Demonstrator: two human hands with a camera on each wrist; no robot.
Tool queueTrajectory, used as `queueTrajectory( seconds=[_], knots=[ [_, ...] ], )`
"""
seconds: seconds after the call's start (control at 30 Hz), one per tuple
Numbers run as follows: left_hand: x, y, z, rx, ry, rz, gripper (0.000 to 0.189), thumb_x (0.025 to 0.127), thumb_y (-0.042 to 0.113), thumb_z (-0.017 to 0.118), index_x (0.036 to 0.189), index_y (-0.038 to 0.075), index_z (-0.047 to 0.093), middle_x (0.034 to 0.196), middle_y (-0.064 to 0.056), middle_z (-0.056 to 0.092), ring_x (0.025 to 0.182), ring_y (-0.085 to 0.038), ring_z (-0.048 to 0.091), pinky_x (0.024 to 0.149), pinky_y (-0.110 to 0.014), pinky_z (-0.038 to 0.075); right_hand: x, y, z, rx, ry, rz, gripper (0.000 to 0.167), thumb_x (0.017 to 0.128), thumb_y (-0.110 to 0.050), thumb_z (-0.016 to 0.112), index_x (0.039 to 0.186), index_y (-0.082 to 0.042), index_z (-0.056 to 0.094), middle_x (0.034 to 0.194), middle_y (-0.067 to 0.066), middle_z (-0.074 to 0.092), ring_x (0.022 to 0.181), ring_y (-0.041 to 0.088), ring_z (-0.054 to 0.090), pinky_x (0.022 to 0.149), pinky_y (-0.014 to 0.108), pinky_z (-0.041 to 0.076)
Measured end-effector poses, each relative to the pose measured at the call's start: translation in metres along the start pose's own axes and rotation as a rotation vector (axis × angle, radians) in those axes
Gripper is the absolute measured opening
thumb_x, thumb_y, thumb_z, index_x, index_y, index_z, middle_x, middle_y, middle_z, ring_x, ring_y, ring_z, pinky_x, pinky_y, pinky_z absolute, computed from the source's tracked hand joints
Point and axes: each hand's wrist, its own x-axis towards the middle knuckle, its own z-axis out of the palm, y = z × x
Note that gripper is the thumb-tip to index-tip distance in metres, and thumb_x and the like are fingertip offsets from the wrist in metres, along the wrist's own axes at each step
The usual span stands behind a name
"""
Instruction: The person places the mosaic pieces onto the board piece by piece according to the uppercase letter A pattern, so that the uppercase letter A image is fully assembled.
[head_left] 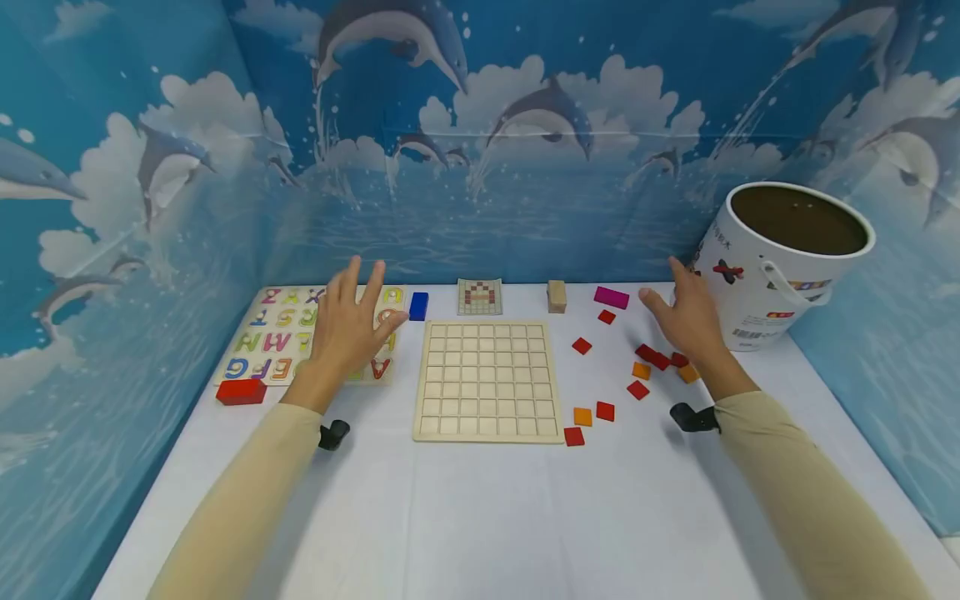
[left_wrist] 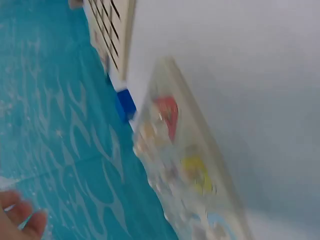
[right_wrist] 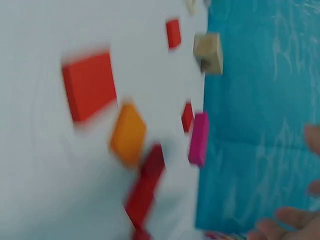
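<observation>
Tiles [head_left: 638, 389], loose on the counter [head_left: 480, 517] near the bucket [head_left: 750, 292], should be light and stiff, best pinched by opposite edges; left hand [head_left: 347, 325] and right hand [head_left: 688, 315], fingers spread, hold nothing.

both hands [head_left: 349, 323] [head_left: 690, 318] raised, well apart

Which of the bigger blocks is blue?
The rectangular block between the alphabet board and the small pattern card. Only it is blue; the big red block, magenta block and wooden block aren't.
</observation>
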Motion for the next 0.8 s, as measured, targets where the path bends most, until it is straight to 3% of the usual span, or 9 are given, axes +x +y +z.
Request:
queueTrajectory(
  seconds=[0.1,0.2,0.27,0.37,0.47,0.6,0.8],
  knots=[
    [-0.021,0.014,0.002,-0.123,-0.026,0.076,0.059,0.101,0.042,0.063,0.150,0.012,0.051,0.136,-0.016,0.055,0.117,-0.033,0.054,0.092,-0.051,0.049,-0.001,-0.001,0.010,0.336,-0.068,0.207,0.080,0.102,-0.044,0.060,0.163,-0.010,0.022,0.159,0.024,0.035,0.140,0.043,0.040,0.111,0.059,0.038],
    [-0.044,0.028,0.008,-0.212,-0.099,0.153,0.038,0.099,0.032,0.068,0.131,0.010,0.069,0.108,-0.008,0.062,0.092,-0.022,0.057,0.076,-0.040,0.051,-0.002,-0.006,0.022,0.619,-0.147,0.397,0.075,0.099,-0.039,0.066,0.160,-0.012,0.032,0.149,0.017,0.046,0.133,0.033,0.048,0.112,0.044,0.041],
    [-0.059,0.035,0.012,-0.222,-0.166,0.183,0.035,0.097,0.030,0.072,0.127,0.012,0.072,0.104,-0.003,0.063,0.091,-0.018,0.057,0.078,-0.038,0.052,-0.003,-0.010,0.032,0.700,-0.235,0.460,0.071,0.099,-0.033,0.068,0.159,-0.012,0.035,0.142,0.013,0.050,0.127,0.029,0.052,0.111,0.037,0.043],
    [-0.076,0.040,0.017,-0.220,-0.269,0.201,0.037,0.094,0.030,0.075,0.127,0.013,0.072,0.110,-0.001,0.065,0.103,-0.019,0.059,0.090,-0.040,0.051,-0.005,-0.015,0.048,0.623,-0.377,0.464,0.068,0.100,-0.025,0.068,0.158,-0.012,0.036,0.133,0.013,0.052,0.115,0.029,0.054,0.099,0.037,0.047],
    [-0.084,0.042,0.021,-0.206,-0.356,0.200,0.044,0.094,0.034,0.075,0.132,0.015,0.069,0.125,-0.002,0.066,0.120,-0.023,0.057,0.102,-0.045,0.046,-0.006,-0.020,0.063,0.401,-0.446,0.400,0.068,0.095,-0.023,0.073,0.155,-0.012,0.043,0.129,0.016,0.053,0.108,0.029,0.053,0.088,0.036,0.047],
    [-0.088,0.042,0.024,-0.171,-0.462,0.190,0.058,0.092,0.041,0.075,0.141,0.015,0.062,0.146,-0.007,0.057,0.135,-0.028,0.049,0.108,-0.052,0.040,-0.007,-0.026,0.075,0.186,-0.450,0.300,0.061,0.091,-0.019,0.077,0.146,-0.009,0.054,0.132,0.022,0.052,0.113,0.034,0.050,0.091,0.040,0.050],
    [-0.088,0.040,0.024,-0.158,-0.558,0.160,0.067,0.091,0.044,0.075,0.148,0.016,0.056,0.158,-0.009,0.045,0.139,-0.030,0.043,0.107,-0.054,0.038,-0.009,-0.034,0.080,0.116,-0.437,0.243,0.045,0.091,-0.014,0.075,0.133,-0.005,0.062,0.129,0.023,0.052,0.117,0.038,0.047,0.093,0.046,0.052]
  ],
)
